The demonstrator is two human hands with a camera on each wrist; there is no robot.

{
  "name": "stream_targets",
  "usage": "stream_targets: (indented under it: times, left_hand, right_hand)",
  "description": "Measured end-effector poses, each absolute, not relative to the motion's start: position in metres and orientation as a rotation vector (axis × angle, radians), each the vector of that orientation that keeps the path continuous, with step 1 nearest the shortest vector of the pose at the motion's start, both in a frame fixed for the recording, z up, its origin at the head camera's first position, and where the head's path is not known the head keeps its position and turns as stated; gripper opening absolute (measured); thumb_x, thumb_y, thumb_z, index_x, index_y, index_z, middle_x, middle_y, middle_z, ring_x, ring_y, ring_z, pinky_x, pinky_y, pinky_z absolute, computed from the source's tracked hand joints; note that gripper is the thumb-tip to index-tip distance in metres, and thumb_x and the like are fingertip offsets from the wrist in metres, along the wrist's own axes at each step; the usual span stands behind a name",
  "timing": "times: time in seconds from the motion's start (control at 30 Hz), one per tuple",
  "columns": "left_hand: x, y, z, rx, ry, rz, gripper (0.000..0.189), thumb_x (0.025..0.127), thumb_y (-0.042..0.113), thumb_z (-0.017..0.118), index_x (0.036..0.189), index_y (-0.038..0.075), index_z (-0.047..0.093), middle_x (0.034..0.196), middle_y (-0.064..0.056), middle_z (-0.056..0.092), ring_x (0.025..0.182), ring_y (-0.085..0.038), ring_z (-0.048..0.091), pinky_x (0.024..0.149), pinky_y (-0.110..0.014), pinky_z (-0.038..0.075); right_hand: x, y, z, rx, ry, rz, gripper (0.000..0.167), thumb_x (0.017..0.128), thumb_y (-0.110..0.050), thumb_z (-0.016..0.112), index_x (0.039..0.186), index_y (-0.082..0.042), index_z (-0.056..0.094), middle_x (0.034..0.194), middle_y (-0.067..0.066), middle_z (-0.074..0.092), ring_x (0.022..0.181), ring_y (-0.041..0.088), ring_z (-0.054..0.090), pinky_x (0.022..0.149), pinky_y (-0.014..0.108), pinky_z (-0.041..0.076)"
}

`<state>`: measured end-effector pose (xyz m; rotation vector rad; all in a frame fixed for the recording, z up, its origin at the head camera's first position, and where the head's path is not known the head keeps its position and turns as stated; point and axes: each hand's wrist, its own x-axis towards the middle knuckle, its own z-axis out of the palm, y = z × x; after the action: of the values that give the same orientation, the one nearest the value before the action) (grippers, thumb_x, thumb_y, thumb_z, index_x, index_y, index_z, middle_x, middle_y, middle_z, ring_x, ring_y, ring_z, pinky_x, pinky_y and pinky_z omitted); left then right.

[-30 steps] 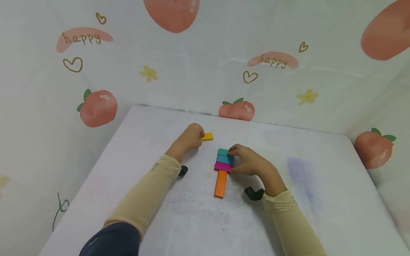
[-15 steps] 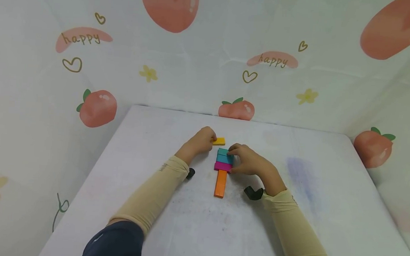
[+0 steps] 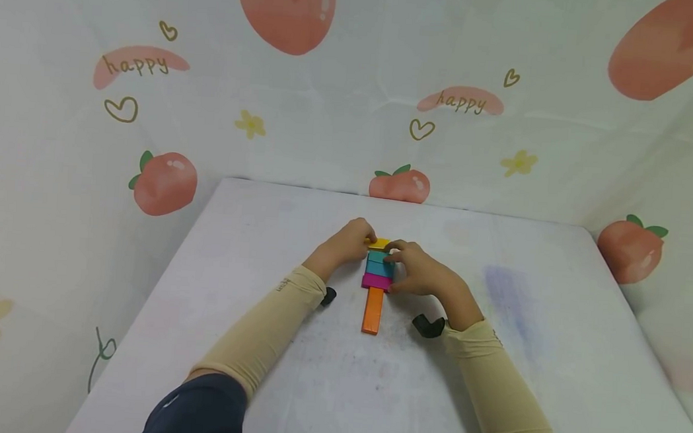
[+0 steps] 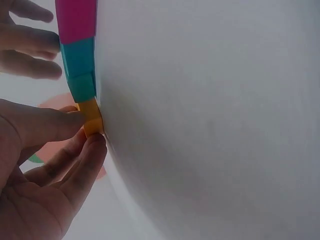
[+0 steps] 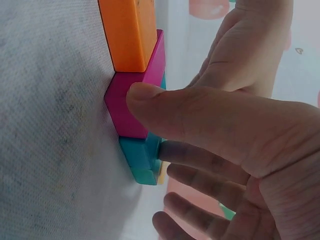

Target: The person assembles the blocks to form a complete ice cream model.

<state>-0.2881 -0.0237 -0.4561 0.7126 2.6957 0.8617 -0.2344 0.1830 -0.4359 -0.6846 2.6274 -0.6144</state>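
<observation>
A row of coloured blocks lies on the white table: an orange block (image 3: 373,312) nearest, then a magenta block (image 3: 375,281), a blue-teal block (image 3: 378,269) and a green-teal block (image 3: 376,256). Beyond them is a yellow block (image 3: 380,244), which my left hand (image 3: 349,240) pinches between thumb and fingers. In the left wrist view the yellow block (image 4: 91,119) sits right at the green-teal block's end. My right hand (image 3: 422,272) rests along the row's right side. Its thumb touches the magenta block (image 5: 123,106) while its extended fingers are beside the teal blocks.
A white cloth backdrop (image 3: 327,142) printed with peaches, hearts and flowers rises behind the table (image 3: 430,407). Black wrist-worn pieces show below the left hand and beside the right wrist (image 3: 428,326).
My left hand has brought the yellow block rightward and slightly nearer, to the far end of the row. My right hand has stayed in place beside the blocks.
</observation>
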Motion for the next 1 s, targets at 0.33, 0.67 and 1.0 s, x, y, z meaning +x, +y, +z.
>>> stream_targets:
  times: [0.33, 0.67, 1.0]
  left_hand:
    - [-0.2871, -0.0172, -0.4542, 0.759, 2.659, 0.867, 0.033, 0.098, -0.007, 0.059, 0.129, -0.006, 0.071, 0.128, -0.02, 0.066, 0.122, -0.031, 0.061, 0.116, -0.041, 0.049]
    - [-0.285, -0.0134, -0.4525, 0.751, 2.632, 0.865, 0.036, 0.095, -0.009, 0.063, 0.13, -0.005, 0.071, 0.125, -0.019, 0.064, 0.116, -0.029, 0.059, 0.112, -0.039, 0.053]
    - [-0.2873, -0.0132, -0.4578, 0.773, 2.637, 0.863, 0.036, 0.094, -0.01, 0.065, 0.129, -0.005, 0.072, 0.124, -0.019, 0.064, 0.115, -0.028, 0.06, 0.111, -0.039, 0.053]
  right_hand:
    - [-0.2333, 0.1825, -0.4358, -0.686, 2.633, -0.607, 0.062, 0.084, -0.024, 0.091, 0.137, -0.002, 0.07, 0.161, 0.018, 0.046, 0.149, 0.041, 0.039, 0.115, 0.054, 0.05]
    - [-0.233, 0.1831, -0.4364, -0.694, 2.633, -0.627, 0.061, 0.083, -0.023, 0.091, 0.135, 0.0, 0.071, 0.157, 0.02, 0.049, 0.147, 0.041, 0.042, 0.116, 0.053, 0.049]
    - [-0.234, 0.1827, -0.4366, -0.684, 2.606, -0.651, 0.062, 0.083, -0.021, 0.09, 0.138, 0.0, 0.069, 0.155, 0.02, 0.051, 0.145, 0.04, 0.046, 0.115, 0.053, 0.05]
